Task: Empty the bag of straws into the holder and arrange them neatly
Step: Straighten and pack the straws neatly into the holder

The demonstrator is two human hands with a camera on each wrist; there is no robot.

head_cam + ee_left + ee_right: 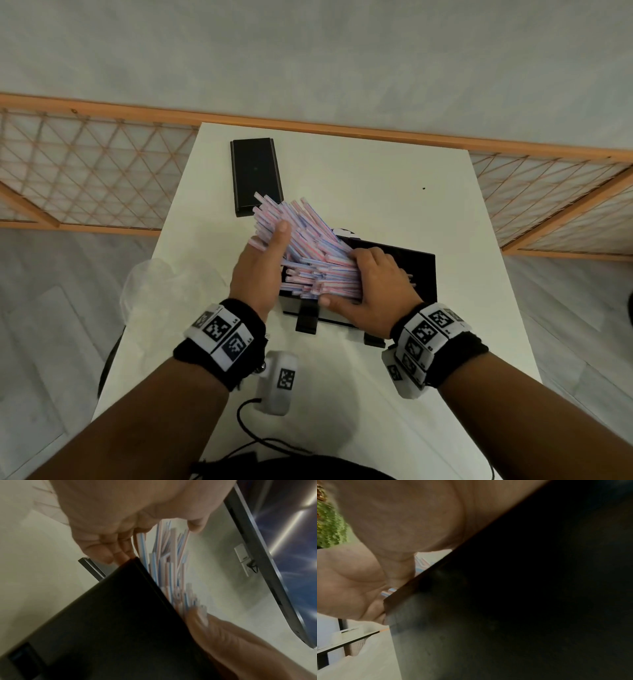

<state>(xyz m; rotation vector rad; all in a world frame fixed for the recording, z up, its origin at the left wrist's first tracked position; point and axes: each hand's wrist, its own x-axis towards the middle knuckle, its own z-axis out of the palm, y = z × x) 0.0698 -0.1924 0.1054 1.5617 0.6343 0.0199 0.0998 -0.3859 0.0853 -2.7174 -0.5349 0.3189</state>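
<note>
A thick bundle of red-and-blue striped straws (308, 246) fans out up and to the left from the open black holder (418, 274) in the middle of the white table (376, 192). My left hand (269, 236) grips the fanned ends, thumb on top and fingers on the left side. In the left wrist view the straws (171, 561) run between thumb and fingers of this hand (150, 540), just above the holder's edge (120, 615). My right hand (342, 279) curls over the straws' near ends inside the holder, thumb against their tips. The right wrist view shows mostly palm (402, 520) and the dark holder wall (522, 588).
The holder's black lid (257, 174) lies flat at the table's far left. A crumpled clear plastic bag (150, 284) hangs at the left table edge. A white tagged device (279, 383) with a cable lies near me. Wooden lattice screens (85, 178) stand beyond the table.
</note>
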